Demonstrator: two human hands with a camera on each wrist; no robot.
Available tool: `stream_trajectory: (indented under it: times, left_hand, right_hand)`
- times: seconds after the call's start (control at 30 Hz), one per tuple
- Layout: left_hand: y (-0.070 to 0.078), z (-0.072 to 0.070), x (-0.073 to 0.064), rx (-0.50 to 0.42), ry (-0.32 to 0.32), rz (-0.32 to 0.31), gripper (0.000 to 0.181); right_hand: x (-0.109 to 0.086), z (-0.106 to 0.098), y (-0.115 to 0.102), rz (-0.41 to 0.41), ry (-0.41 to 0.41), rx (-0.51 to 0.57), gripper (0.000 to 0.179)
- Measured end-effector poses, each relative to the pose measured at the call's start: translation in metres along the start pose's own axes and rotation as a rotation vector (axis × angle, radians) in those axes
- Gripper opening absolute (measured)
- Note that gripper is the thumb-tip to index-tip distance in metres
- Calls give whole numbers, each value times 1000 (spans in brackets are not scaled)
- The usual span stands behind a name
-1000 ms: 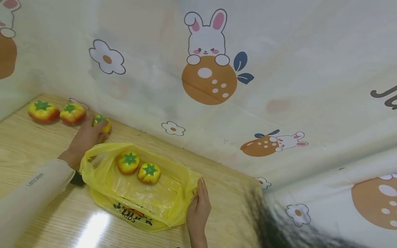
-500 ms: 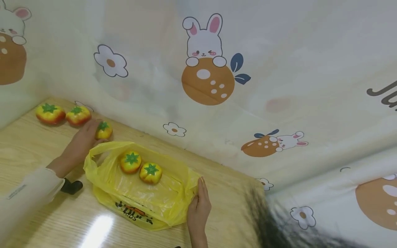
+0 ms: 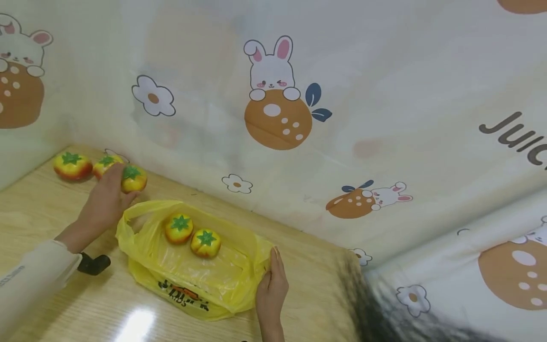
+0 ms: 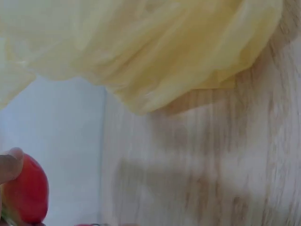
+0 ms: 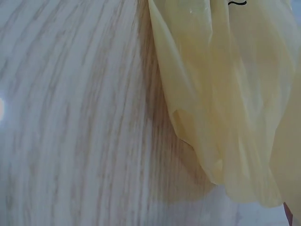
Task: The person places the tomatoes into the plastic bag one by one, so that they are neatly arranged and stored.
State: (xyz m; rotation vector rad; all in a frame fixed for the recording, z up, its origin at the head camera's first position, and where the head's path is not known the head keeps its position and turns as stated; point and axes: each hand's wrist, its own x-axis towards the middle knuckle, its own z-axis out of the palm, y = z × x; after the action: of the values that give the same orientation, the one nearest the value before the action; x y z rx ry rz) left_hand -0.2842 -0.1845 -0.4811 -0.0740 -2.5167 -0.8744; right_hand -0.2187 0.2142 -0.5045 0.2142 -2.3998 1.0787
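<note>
In the head view my left hand (image 3: 102,202) holds a toy persimmon (image 3: 134,178), yellow with a green star-shaped top. Its red underside (image 4: 32,190) shows in the left wrist view, raised off the table, with a fingertip against it. A yellow plastic carrier bag (image 3: 171,275) lies with its mouth wide, and two persimmons sit inside, a left one (image 3: 178,229) and a right one (image 3: 206,243). My right hand (image 3: 272,289) holds the bag's right rim between thumb and fingers. In the right wrist view the bag (image 5: 216,94) hides most of that hand.
Two more persimmons stand at the table's back left corner, one (image 3: 72,166) fully seen and another (image 3: 106,164) partly behind my left hand. A rabbit-print sheet (image 3: 205,123) rises behind the wooden table (image 3: 51,228). Dark blurred strands (image 3: 372,304) cover the lower right.
My left hand has picked up the third persimmon from the back row and drawn it slightly left, up off the table. My right hand and the bag stay in place. The head view has shifted a little.
</note>
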Motion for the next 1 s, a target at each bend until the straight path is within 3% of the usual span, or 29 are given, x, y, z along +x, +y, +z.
stream_trajectory:
  times: [0.23, 0.67, 1.0]
  left_hand:
    - [5, -12, -1, -42, 16, -44, 74]
    - [15, -24, -3, -29, 69, 48, 70]
    - [28, -32, -3, -43, 53, 19, 74]
  right_hand:
    - [0, 0, -1, 14, 5, -10, 48]
    - [-3, -1, -1, 25, -6, 15, 47]
    - [-2, -1, -1, 39, -11, 18, 47]
